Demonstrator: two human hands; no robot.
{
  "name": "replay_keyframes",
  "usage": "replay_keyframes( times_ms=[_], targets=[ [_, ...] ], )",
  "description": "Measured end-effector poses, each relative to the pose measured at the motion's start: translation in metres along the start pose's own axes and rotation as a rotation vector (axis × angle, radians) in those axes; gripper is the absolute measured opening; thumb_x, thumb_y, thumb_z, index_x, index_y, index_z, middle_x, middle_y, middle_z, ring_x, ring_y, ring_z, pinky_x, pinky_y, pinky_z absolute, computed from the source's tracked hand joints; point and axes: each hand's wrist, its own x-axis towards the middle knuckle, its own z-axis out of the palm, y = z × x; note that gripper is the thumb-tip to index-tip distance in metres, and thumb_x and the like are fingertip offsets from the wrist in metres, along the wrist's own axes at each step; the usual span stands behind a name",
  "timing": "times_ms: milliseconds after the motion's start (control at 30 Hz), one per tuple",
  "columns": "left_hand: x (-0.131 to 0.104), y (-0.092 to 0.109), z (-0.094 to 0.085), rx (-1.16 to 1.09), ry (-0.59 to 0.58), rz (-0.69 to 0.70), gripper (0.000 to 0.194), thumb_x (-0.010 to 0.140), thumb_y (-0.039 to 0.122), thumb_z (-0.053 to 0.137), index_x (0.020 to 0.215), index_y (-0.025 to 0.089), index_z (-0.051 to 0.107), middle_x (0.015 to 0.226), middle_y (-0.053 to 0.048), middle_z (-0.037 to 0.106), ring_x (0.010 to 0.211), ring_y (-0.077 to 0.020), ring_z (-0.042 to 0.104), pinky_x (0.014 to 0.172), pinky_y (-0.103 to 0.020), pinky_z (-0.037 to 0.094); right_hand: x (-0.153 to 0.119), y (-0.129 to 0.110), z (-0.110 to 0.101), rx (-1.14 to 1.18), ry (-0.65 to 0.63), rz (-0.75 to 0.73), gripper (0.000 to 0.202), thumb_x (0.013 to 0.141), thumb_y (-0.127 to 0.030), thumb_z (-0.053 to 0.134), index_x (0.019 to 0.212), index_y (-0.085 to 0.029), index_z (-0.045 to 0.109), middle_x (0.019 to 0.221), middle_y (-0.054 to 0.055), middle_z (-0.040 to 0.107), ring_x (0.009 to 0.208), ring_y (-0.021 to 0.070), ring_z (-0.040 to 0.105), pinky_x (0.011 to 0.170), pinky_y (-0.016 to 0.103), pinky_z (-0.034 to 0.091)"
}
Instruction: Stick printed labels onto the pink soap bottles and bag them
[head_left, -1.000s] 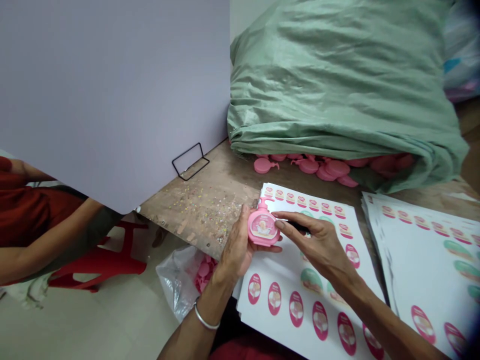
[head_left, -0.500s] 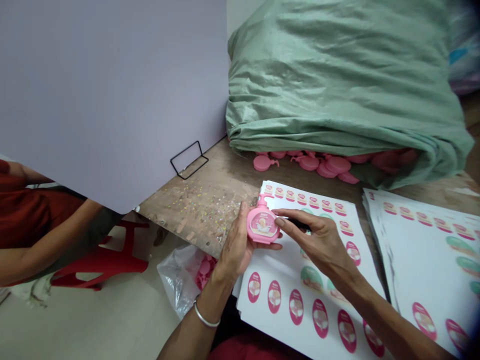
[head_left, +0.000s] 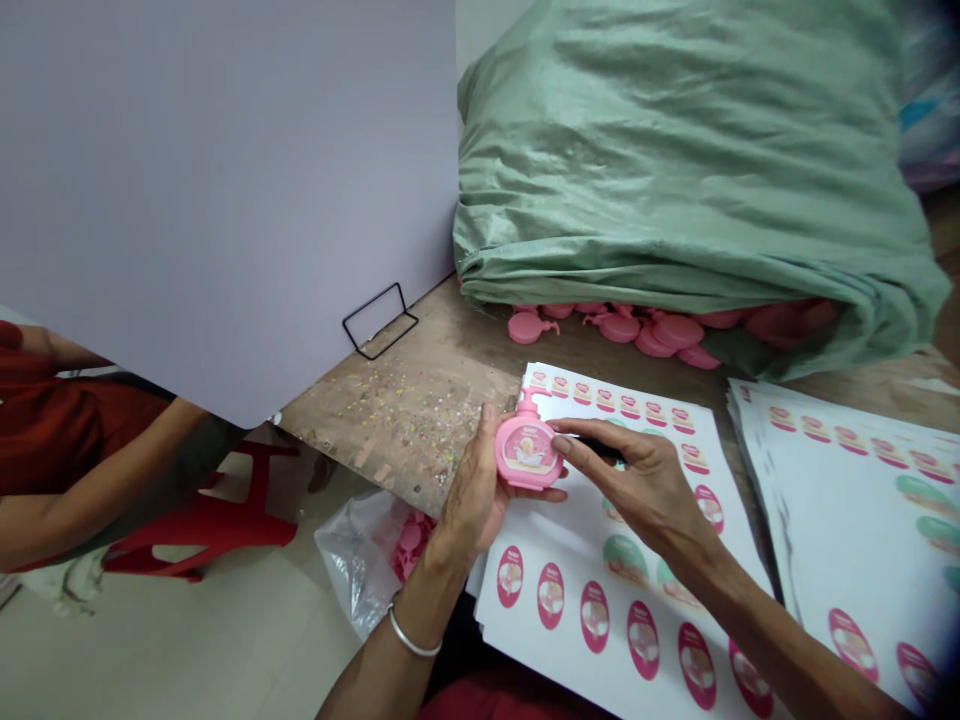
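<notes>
Pink bottle: a small pink toy bottle [head_left: 527,450] with a pump top sits in the left hand, held up just above the sticker sheet near the table edge.
Sticker on it: a picture sticker already shows on the bottle's front. It looks stuck flat, but it is too small to be sure.
Left hand: the left hand [head_left: 480,495] wraps its fingers and thumb around the bottle from the side and below.
Right hand: the right hand [head_left: 645,485] has its fingers bent, with fingertips touching the bottle's right edge. It also seems to pinch a thin dark tool; I cannot tell what it is.
Sticker sheet: the white sticker sheet [head_left: 577,510] lies under both hands. Many pink ovals are left on it, and the middle has bare gaps.
More sheets: a stack of sheets [head_left: 825,500] lies just beside it on the right.
Still to do: a pile of plain pink bottles [head_left: 660,330] peeks out from under the green sack [head_left: 690,160], with no stickers that I can see.
Bag below: a clear bag [head_left: 367,560] with pink pieces sits by the table.
</notes>
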Motion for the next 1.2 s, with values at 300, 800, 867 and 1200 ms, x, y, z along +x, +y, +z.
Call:
replay_keyframes(
  times_ms=[300, 800, 867, 1200],
  targets=[
    [-0.003, 0.004, -0.001, -0.029, -0.018, 0.003, 0.057, 0.093, 0.059, 0.041, 0.118, 0.013, 0.063, 0.104, -0.013, 0.071, 0.086, -0.0235, 0.071, 0.067, -0.036, 0.063, 0.001, -0.002, 0.001, -0.019, -0.007, -0.014, 0.028, 0.076, -0.049, 0.070, 0.088, -0.025, 0.079, 0.074, 0.003, 0.073, 0.065, 0.0184, 0.064, 0.057, 0.028, 0.052],
    [-0.009, 0.007, -0.001, 0.100, -0.141, 0.100, 0.046, 0.078, 0.036, 0.074, 0.116, 0.016, 0.060, 0.098, -0.007, 0.063, 0.079, -0.0167, 0.065, 0.062, -0.029, 0.062, 0.002, -0.010, 0.000, -0.006, -0.023, -0.016, 0.028, 0.074, -0.046, 0.071, 0.088, -0.022, 0.078, 0.078, 0.004, 0.074, 0.064, 0.0166, 0.061, 0.058, 0.027, 0.051],
    [-0.009, 0.007, -0.002, 0.106, -0.137, 0.102, 0.044, 0.076, 0.033, 0.075, 0.114, 0.016, 0.061, 0.096, -0.005, 0.062, 0.079, -0.0158, 0.064, 0.063, -0.030, 0.062, 0.002, -0.010, 0.000, -0.009, -0.017, -0.021, 0.028, 0.074, -0.045, 0.071, 0.087, -0.022, 0.078, 0.075, 0.003, 0.073, 0.061, 0.0159, 0.060, 0.056, 0.027, 0.051],
    [-0.009, 0.005, 0.000, 0.131, -0.107, 0.120, 0.046, 0.078, 0.037, 0.074, 0.115, 0.016, 0.059, 0.096, -0.006, 0.063, 0.079, -0.0179, 0.066, 0.062, -0.031, 0.062, 0.000, -0.005, 0.001, -0.091, 0.002, -0.094, 0.028, 0.079, -0.046, 0.068, 0.089, -0.021, 0.076, 0.077, 0.003, 0.073, 0.060, 0.0148, 0.060, 0.054, 0.027, 0.047]
  ],
)
